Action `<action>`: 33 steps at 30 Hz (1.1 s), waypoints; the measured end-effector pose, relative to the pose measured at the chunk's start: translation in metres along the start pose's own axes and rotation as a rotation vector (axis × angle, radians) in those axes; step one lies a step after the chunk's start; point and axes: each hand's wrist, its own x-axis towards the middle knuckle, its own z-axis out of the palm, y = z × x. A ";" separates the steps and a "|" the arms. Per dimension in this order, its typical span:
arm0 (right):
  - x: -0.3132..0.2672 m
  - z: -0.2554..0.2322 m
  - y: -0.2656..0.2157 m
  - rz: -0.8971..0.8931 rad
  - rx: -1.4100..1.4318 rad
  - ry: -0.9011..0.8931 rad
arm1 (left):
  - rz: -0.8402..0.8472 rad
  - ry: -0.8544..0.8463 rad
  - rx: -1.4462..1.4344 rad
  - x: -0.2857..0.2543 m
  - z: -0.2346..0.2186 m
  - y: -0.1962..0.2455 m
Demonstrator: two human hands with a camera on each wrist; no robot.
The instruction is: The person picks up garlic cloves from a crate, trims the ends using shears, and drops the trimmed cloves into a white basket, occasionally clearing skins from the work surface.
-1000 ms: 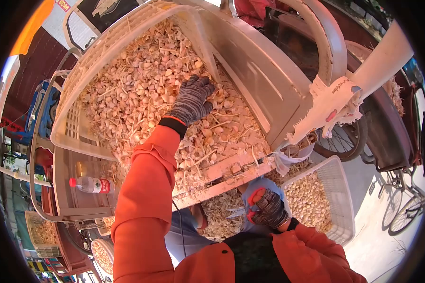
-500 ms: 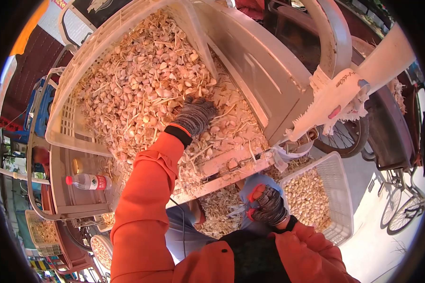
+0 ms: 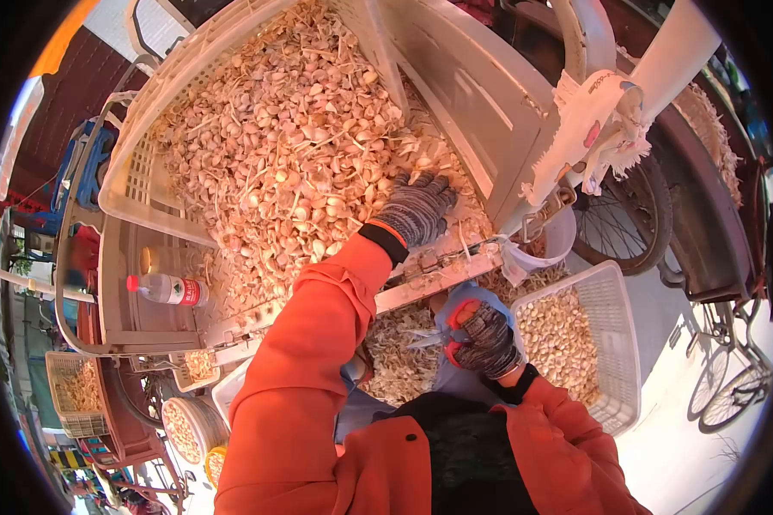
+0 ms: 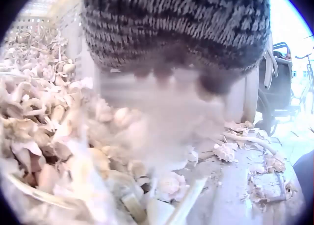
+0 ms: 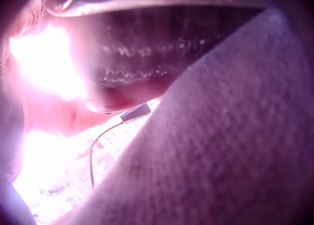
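left hand [image 3: 415, 210], gloved, centre of frame: fingers slightly spread, at lower-right edge of garlic heap [image 3: 275, 142], upper centre.
right hand [image 3: 488, 338], gloved, below right: curled round red-handled scissors [image 3: 453, 349].

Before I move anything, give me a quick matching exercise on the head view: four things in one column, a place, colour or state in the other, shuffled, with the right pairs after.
Things:
1. left hand
2. bottle
3. low white basket
4. sleeves

Descriptions:
A. orange
B. gloved, at the edge of the garlic heap
C. topped with a red cap
D. has pale cloves in it

Pairs: 1-B, 2-C, 3-D, 4-A
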 end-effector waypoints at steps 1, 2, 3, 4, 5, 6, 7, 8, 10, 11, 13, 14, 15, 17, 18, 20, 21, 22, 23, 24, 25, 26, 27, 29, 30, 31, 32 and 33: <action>-0.006 0.006 0.004 -0.016 0.038 0.063 | -0.039 0.005 0.026 -0.004 0.011 0.002; 0.006 -0.006 -0.010 0.013 -0.032 -0.006 | -0.084 0.016 0.014 -0.014 0.016 -0.004; 0.000 -0.001 -0.001 0.000 -0.008 -0.022 | -0.126 0.026 0.000 -0.023 0.022 -0.011; -0.012 0.006 0.015 -0.004 -0.010 -0.028 | -0.148 0.017 -0.005 -0.033 0.028 -0.022; -0.021 0.009 0.021 -0.003 -0.020 -0.034 | -0.151 0.067 0.061 -0.043 0.037 -0.036; -0.015 0.008 0.016 -0.002 -0.039 -0.054 | -0.151 0.122 0.123 -0.058 0.032 -0.040; -0.011 0.010 0.015 -0.001 -0.043 -0.070 | -0.190 0.111 0.087 -0.071 0.027 -0.041; -0.012 0.014 0.016 0.071 0.001 -0.094 | -0.219 0.183 0.088 -0.085 0.013 -0.040; -0.009 0.012 0.009 0.018 -0.041 -0.116 | -0.132 0.691 -0.144 -0.112 0.013 -0.057; -0.012 0.014 0.008 0.013 -0.036 -0.123 | -0.205 0.788 -0.132 -0.128 0.008 -0.060; -0.014 0.017 0.011 0.026 -0.031 -0.039 | -0.349 0.996 -0.263 -0.160 0.026 -0.074; -0.015 0.017 0.011 -0.014 0.040 0.020 | -0.450 1.029 -0.381 -0.177 0.036 -0.068; -0.018 0.016 0.014 -0.024 0.036 0.016 | -0.550 1.065 -0.500 -0.193 0.048 -0.059; -0.021 0.018 0.018 0.034 -0.077 -0.014 | -0.541 0.987 -0.480 -0.214 0.074 -0.033; -0.017 0.016 0.010 0.043 -0.098 -0.014 | -0.554 0.963 -0.486 -0.216 0.086 -0.020; -0.004 0.010 -0.006 0.003 -0.087 -0.034 | -0.611 0.824 -0.485 -0.211 0.087 0.007; 0.000 0.009 -0.012 -0.022 -0.074 -0.050 | -0.640 0.769 -0.551 -0.205 0.082 0.017; 0.000 0.012 -0.013 0.028 -0.042 -0.103 | -0.639 0.785 -0.556 -0.194 0.083 0.022; 0.000 0.016 -0.013 0.020 -0.051 -0.107 | -0.635 0.785 -0.530 -0.183 0.088 0.027; -0.002 0.019 -0.013 -0.013 -0.109 -0.093 | -0.631 0.779 -0.503 -0.178 0.098 0.028; -0.003 0.022 -0.014 -0.044 -0.168 -0.074 | -0.627 0.785 -0.508 -0.176 0.110 0.025; -0.003 0.021 -0.015 -0.043 -0.177 -0.073 | -0.600 0.777 -0.483 -0.173 0.126 0.023; -0.003 0.020 -0.016 -0.083 -0.203 -0.064 | -0.570 0.771 -0.457 -0.171 0.132 0.022; -0.003 0.017 -0.019 -0.112 -0.238 -0.058 | -0.564 0.762 -0.507 -0.174 0.152 0.019; -0.002 0.015 -0.022 -0.061 -0.230 -0.059 | -0.549 0.816 -0.517 -0.177 0.167 0.018; -0.001 0.013 -0.023 -0.011 -0.223 -0.061 | -0.535 0.872 -0.528 -0.177 0.182 0.017; 0.000 0.012 -0.019 -0.167 -0.366 -0.056 | -0.530 0.861 -0.562 -0.183 0.177 0.018; -0.002 0.013 -0.018 -0.163 -0.372 -0.070 | -0.534 0.857 -0.578 -0.185 0.176 0.020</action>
